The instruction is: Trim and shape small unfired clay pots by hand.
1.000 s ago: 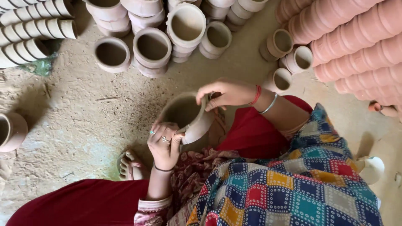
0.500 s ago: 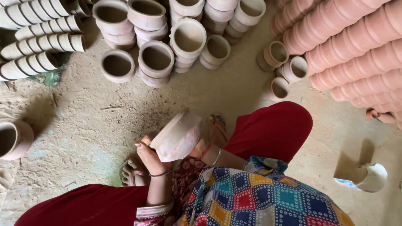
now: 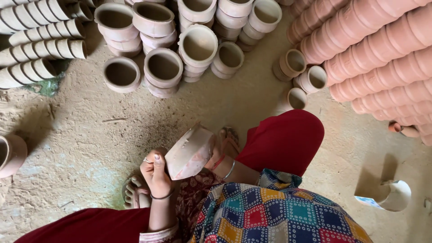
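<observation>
I am squatting on a dusty floor and holding a pale clay pot [image 3: 191,153] tilted on its side, its base turned up toward me. My left hand [image 3: 155,173], with a ring and a thin bracelet, is closed against the pot's left edge. Only the bangled wrist of my right hand [image 3: 218,160] shows; the rest is hidden behind the pot, which it supports from the far side. My red trousers and patterned top fill the lower part of the view.
Stacked grey clay pots [image 3: 163,67] stand ahead of me, and rows of small cups [image 3: 40,49] lie at upper left. Terracotta pot stacks [image 3: 373,49] fill the upper right. A single pot [image 3: 11,155] is at the left edge and a white cup [image 3: 396,195] at lower right.
The pot has turned from mouth-up to base-up and lies on its side. My right hand went from the rim to behind the pot. The view shifted slightly.
</observation>
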